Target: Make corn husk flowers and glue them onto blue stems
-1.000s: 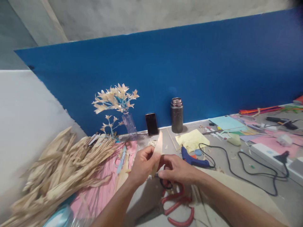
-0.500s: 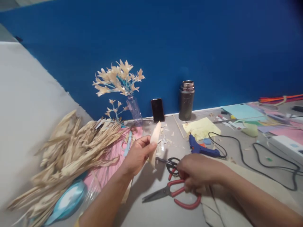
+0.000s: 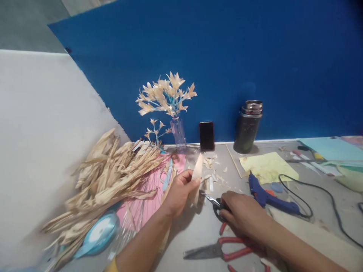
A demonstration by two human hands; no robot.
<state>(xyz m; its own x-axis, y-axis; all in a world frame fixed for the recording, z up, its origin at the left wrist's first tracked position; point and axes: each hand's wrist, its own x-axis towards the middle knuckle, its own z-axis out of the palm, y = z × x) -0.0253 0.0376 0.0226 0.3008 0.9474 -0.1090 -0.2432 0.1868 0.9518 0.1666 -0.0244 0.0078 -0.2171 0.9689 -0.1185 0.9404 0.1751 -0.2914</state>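
Note:
My left hand (image 3: pixel 181 190) pinches a pale, pointed strip of corn husk (image 3: pixel 197 170) upright between thumb and fingers. Small scissors (image 3: pixel 212 199) with black handles are in my right hand (image 3: pixel 241 211), fingers closed at the handles and the blades pointing left toward the husk strip. Below that hand, larger scissors (image 3: pixel 210 252) with red handles lie on the table, partly covered by my right forearm. Husk scraps (image 3: pixel 208 162) are scattered just beyond my left hand.
A heap of dried corn husks (image 3: pixel 113 170) lies left on pink paper (image 3: pixel 136 211), by a blue ribbon roll (image 3: pixel 99 232). Behind stand husk flowers (image 3: pixel 166 94) in a clear bottle (image 3: pixel 178 134), a phone (image 3: pixel 207 136) and a flask (image 3: pixel 248 126). A corded blue glue gun (image 3: pixel 269 198) lies right.
My right hand has closed on the small black-handled scissors, which now angle up from the table. The view has swung left, shifting the scene rightward. My left hand still holds the husk strip.

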